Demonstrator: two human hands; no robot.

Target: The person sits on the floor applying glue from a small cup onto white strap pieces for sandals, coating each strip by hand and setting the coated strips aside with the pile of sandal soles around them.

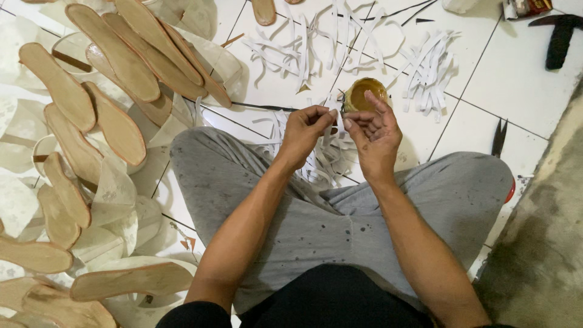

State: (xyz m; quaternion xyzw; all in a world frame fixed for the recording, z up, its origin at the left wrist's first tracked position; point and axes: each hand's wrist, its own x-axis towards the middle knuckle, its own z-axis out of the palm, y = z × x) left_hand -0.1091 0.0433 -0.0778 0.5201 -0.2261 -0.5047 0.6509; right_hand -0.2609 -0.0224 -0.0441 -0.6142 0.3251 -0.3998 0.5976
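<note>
Grey-trousered lap [340, 225] | both hands' fingers [322, 112] pinch white strip [337, 121] | strip hangs vertical

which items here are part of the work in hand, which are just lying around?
In use:
left hand and right hand, pinching a white strip
glue pot just beyond the hands
strip pile under the hands

Lying about:
soles at left
hammer
snips

Clothing — grey trousers [340, 225] flecked with dark spots, black top [328, 300]; forearms bare, no sleeves visible.
</note>
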